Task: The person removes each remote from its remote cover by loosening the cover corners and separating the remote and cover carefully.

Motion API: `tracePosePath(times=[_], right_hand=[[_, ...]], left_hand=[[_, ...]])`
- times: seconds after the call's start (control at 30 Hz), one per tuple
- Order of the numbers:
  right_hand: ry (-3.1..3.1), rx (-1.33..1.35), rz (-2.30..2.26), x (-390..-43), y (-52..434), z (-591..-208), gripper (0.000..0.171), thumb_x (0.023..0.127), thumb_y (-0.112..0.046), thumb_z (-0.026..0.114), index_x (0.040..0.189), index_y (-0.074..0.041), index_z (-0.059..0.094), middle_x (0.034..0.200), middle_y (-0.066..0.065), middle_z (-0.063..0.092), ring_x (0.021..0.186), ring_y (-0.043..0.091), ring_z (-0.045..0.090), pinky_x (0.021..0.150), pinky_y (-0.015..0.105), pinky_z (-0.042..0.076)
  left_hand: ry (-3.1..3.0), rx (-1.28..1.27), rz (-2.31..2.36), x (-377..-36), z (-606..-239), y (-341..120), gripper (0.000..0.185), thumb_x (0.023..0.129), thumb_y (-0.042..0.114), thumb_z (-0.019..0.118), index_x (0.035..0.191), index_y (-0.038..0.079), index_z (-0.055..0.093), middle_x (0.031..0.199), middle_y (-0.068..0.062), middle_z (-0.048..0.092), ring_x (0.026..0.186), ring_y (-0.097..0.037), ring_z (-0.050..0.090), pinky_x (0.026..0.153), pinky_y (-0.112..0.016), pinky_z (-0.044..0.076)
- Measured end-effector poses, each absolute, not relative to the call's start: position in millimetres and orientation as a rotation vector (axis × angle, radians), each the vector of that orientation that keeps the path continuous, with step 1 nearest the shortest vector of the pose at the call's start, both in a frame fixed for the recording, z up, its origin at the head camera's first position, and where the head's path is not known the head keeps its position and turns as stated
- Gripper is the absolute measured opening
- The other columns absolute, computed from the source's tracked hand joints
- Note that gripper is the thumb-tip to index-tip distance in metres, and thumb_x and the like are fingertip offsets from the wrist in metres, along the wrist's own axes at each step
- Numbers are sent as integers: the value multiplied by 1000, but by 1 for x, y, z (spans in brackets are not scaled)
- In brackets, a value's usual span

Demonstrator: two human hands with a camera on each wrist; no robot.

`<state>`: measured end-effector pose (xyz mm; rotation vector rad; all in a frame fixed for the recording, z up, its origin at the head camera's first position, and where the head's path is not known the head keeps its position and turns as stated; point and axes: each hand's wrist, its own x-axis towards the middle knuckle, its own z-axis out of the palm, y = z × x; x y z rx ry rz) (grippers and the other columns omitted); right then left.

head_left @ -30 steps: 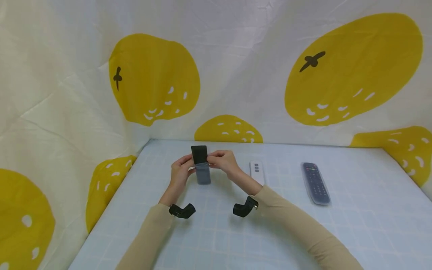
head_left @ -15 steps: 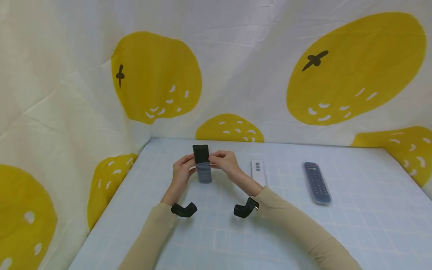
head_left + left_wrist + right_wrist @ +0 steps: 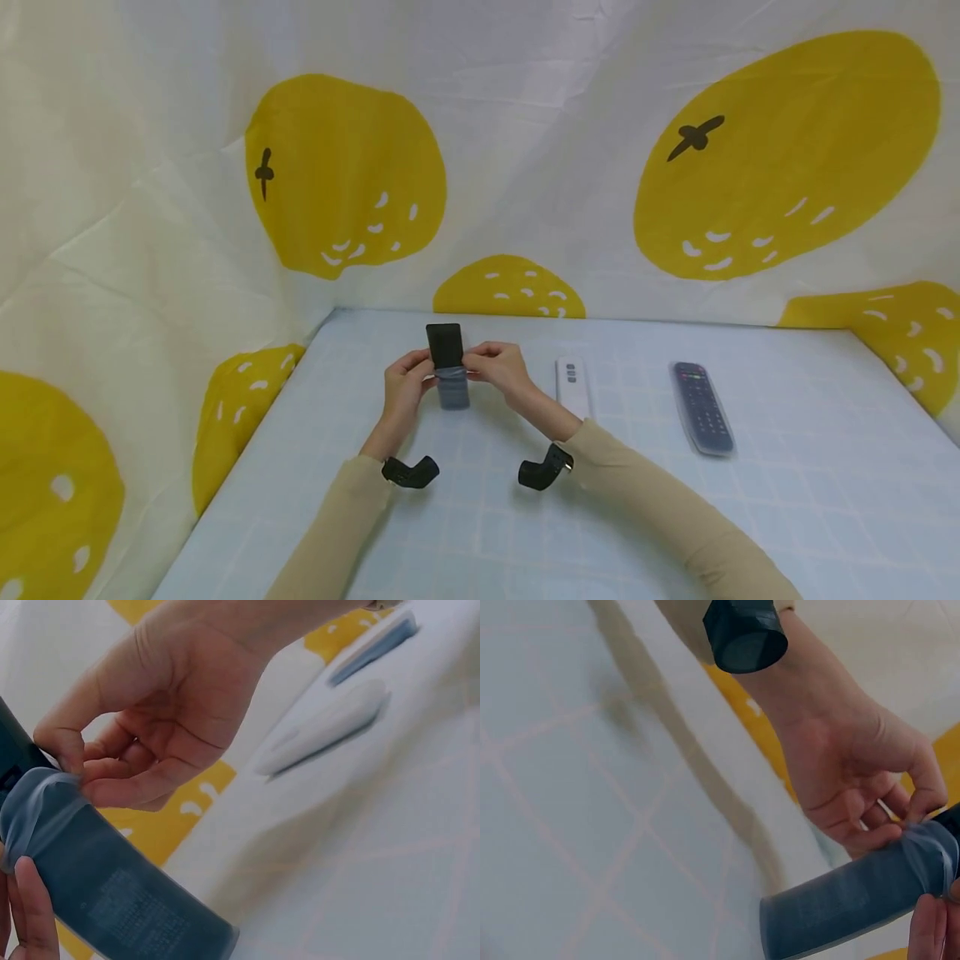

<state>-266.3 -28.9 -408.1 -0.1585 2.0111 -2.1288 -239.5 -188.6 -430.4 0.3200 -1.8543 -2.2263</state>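
Above the table I hold a black remote [image 3: 443, 343] upright, its lower half in a translucent grey sleeve [image 3: 453, 392]. My left hand [image 3: 422, 372] pinches the sleeve's bunched rim on the left side and my right hand [image 3: 474, 365] pinches it on the right. The left wrist view shows the right hand [image 3: 71, 761] with thumb and fingers nipping the wrinkled rim of the sleeve [image 3: 112, 892]. In the right wrist view the left hand [image 3: 919, 814] does the same on the sleeve [image 3: 855, 900]. A black wrist camera [image 3: 742, 634] sits on the left forearm.
A small white remote [image 3: 572, 382] lies on the pale blue checked table [image 3: 480, 533] just right of my hands. A long dark remote [image 3: 701, 407] in a clear sleeve lies further right. A cloth backdrop with yellow fruit prints [image 3: 345, 175] closes the back and left.
The sleeve's rim has slid slightly down the remote toward me, with both hands following it. The other remotes have not moved.
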Motion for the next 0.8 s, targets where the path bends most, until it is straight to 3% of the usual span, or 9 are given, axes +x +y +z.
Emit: tracePosePath(times=[0.3,0.53,0.67,0.8], right_hand=[[1987,-90,-2044,-266,-27,-422,18,83,-6,66,95,7,69,78,2,67,66,10,64,71,28,58],[1989,-154,-2002,-269,-23,-416,25,85,-9,65,103,7,68,90,6,68,74,11,66,80,33,57],[1924,-238,-1932,-271,-16,-414,32,90,-11,62,115,8,62,103,11,69,83,11,67,88,34,55],[1860,-310,-1892,-271,-11,-414,38,92,-10,59,125,8,56,122,19,63,93,13,67,93,36,52]], left_hand=[[-1856,336,-2262,-238,-436,-189,25,86,-5,52,107,-12,63,84,6,65,71,-5,61,65,-19,54],[-1857,231,-2292,-234,-434,-192,35,88,-5,51,121,-14,56,93,6,66,80,-3,63,71,-18,55],[-1879,180,-2321,-228,-434,-196,40,87,-8,50,126,-13,54,95,4,66,81,-4,63,75,-19,55],[-2028,170,-2225,-226,-434,-201,42,87,-2,57,128,-6,55,110,-9,67,87,-4,63,78,-17,53]])
